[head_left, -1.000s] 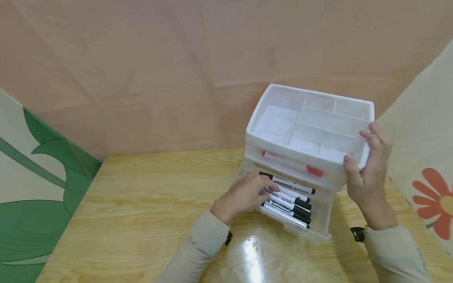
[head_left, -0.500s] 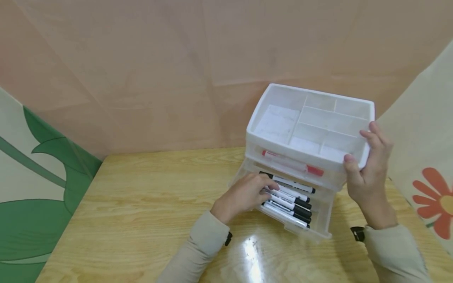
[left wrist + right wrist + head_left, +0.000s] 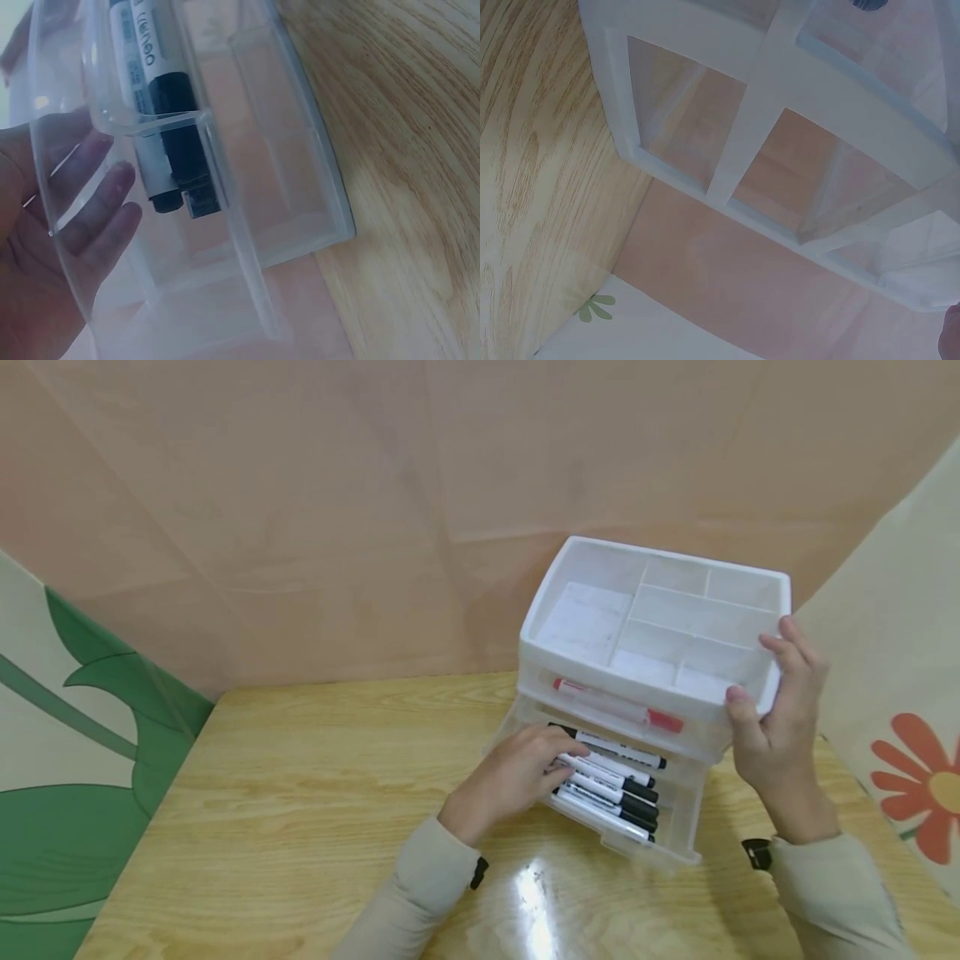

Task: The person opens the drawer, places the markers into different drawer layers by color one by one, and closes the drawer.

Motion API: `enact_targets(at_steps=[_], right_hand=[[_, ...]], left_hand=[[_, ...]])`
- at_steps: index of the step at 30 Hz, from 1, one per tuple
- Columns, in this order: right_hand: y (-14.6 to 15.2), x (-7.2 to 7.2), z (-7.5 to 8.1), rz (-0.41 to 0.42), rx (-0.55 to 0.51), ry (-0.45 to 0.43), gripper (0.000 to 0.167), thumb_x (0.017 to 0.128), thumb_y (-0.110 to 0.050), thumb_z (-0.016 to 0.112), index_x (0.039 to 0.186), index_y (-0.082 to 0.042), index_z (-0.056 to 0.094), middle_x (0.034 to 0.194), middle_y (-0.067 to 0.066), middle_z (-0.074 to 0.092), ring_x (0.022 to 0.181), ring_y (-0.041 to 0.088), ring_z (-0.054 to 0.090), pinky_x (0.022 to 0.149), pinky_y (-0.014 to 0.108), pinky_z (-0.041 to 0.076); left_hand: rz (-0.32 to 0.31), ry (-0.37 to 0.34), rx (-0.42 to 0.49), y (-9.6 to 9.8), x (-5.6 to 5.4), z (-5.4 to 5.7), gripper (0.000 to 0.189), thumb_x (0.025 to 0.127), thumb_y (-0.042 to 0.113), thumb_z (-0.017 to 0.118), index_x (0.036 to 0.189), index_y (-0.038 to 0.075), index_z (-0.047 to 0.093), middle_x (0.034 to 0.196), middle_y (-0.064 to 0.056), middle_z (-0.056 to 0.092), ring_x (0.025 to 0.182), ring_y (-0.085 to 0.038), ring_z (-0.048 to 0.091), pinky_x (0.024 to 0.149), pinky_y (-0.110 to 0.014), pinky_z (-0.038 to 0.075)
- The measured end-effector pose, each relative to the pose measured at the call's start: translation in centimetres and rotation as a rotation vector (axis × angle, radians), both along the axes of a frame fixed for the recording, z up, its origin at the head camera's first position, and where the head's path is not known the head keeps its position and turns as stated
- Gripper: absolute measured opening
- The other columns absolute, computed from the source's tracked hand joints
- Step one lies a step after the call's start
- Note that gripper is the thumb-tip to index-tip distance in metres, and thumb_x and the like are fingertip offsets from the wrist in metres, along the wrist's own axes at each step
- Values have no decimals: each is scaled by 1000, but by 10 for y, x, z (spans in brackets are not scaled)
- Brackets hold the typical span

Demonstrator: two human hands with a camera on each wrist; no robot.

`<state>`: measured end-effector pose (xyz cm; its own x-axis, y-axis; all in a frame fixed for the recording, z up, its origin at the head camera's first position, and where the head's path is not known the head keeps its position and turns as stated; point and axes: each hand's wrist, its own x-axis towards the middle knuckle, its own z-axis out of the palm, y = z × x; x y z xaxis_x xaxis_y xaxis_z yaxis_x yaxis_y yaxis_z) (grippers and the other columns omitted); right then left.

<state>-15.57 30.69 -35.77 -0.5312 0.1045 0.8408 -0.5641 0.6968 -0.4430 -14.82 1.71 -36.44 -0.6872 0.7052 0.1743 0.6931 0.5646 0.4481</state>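
Note:
A white plastic drawer organizer [image 3: 622,675] stands at the right of the table, its divided top tray uncovered. Its clear lower drawer [image 3: 688,810] is pulled out and holds several white markers with black caps [image 3: 606,789]. My left hand [image 3: 510,781] reaches over the drawer's left side, fingertips at the markers' left ends. Through the clear plastic in the left wrist view, loosely bent fingers [image 3: 105,195] show beside two markers [image 3: 176,135]. My right hand [image 3: 783,739] grips the organizer's right front corner, thumb in front and fingers along the side.
A red-capped marker [image 3: 618,704] lies in the upper drawer, which is pushed in. The wooden table [image 3: 315,793] stretches to the left. A pinkish cloth backdrop [image 3: 337,527] rises behind, with printed panels at both sides.
The left hand has shifted very slightly left and its thumb looks straighter. The right hand, organizer and markers stay essentially as they were.

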Motion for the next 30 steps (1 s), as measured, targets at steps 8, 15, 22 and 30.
enact_targets(at_steps=[8,15,22,30], right_hand=[[0,-2,0,0,-9,10,84,93,-61,50,133,12,42,152,13,35,139,22,38,112,19,35],[1,-3,-1,3,-17,13,82,93,-60,51,132,12,42,152,13,35,140,23,37,111,17,35],[0,-4,-1,6,-27,10,81,93,-59,52,133,12,43,152,13,36,139,20,37,111,15,34],[1,-4,-2,-5,-29,14,80,93,-58,51,133,11,44,152,13,36,140,22,37,115,27,34]], left_hand=[[20,31,46,-9,9,5,34,98,22,64,131,17,64,127,3,67,115,-10,60,99,-21,50],[6,60,151,-15,16,4,31,96,21,66,126,12,66,124,0,69,117,-14,62,103,-22,49],[9,144,283,-20,23,-1,28,93,18,70,120,9,69,113,-1,72,106,-13,65,95,-17,51],[53,174,321,-24,36,-8,34,91,18,71,123,8,67,116,-6,72,107,-16,67,96,-17,52]])
